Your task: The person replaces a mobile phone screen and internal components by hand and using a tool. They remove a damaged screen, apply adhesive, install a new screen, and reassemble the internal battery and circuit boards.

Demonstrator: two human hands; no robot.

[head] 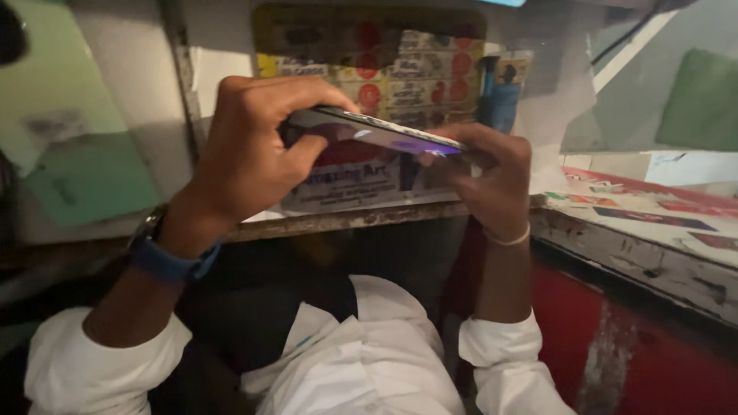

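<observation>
Spanning both hands' grip, phone (377, 131) edge-on.

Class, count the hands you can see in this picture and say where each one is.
2. The left hand grips one end of a dark phone held flat; the right hand grips the other end. No others show, though the frame edges could hide some.

Phone (377, 131) held between left hand (246, 154) and right hand (492, 177), above shelf edge (346, 221); boxes (415, 77) behind.

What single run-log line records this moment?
left hand: grips phone end | right hand: grips other end | phone: flat, edge-on, screen lit | behind: worn counter ledge
</observation>
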